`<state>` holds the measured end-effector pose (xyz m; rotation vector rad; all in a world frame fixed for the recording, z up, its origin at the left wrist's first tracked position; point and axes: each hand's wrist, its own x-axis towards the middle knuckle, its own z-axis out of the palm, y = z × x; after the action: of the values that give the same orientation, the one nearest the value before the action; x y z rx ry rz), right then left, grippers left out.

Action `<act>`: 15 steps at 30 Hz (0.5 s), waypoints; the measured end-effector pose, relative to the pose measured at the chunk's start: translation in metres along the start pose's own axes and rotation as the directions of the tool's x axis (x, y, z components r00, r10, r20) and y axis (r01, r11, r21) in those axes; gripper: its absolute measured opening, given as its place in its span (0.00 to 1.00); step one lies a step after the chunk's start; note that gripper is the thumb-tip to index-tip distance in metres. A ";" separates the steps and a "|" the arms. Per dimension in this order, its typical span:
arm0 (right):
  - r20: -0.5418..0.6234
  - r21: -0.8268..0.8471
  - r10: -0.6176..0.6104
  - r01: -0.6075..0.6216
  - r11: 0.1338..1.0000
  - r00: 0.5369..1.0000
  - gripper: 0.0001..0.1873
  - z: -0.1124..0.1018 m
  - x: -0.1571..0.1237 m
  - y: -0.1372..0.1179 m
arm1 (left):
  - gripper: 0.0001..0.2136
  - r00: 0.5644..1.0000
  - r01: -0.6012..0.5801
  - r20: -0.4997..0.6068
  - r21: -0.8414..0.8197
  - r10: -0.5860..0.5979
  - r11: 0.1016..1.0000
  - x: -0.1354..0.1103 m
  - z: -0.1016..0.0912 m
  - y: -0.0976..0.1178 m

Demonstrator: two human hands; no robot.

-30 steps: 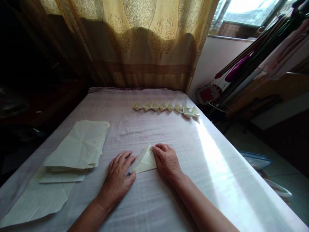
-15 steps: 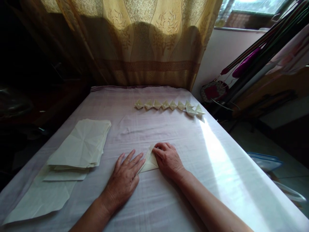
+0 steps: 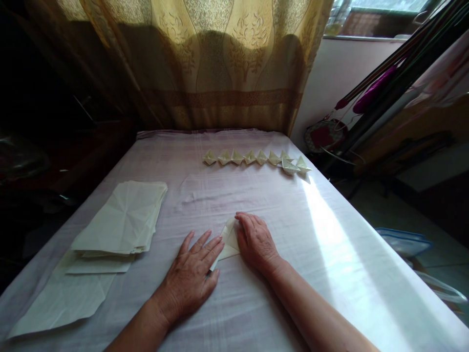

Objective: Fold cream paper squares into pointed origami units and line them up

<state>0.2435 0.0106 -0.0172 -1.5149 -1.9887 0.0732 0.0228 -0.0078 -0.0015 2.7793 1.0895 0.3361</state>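
A small piece of folded pale paper (image 3: pixel 230 243) lies on the cloth between my hands, its top narrowing toward a point. My left hand (image 3: pixel 192 274) rests flat with the fingers spread, its fingertips on the paper's left edge. Over the paper's right side, my right hand (image 3: pixel 258 242) is closed, the fingers together and bent on the upper part; the thumb is hidden. Part of the paper is covered by both hands.
Left of my hands lies a stack of creased paper sheets (image 3: pixel 120 215), with a larger loose sheet (image 3: pixel 66 298) sticking out below. A row of several folded paper pieces (image 3: pixel 249 157) stands farther back. A patterned curtain (image 3: pixel 205 73) hangs behind the cloth-covered table (image 3: pixel 154 156).
My right fingers have straightened somewhat and shifted up from a pinch at the paper's upper part. My left hand has slid slightly right, and a lower-left paper edge shows more.
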 end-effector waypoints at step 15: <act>0.259 -0.127 -0.046 0.081 0.989 0.965 0.21 -0.008 -0.001 -0.002 | 0.34 0.981 -0.096 0.160 -0.065 0.105 0.993 -0.009 -0.007 -0.018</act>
<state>0.2462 0.0064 -0.0106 -1.5920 -2.2866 0.1127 0.0027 0.0002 0.0005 2.7605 0.8906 0.1435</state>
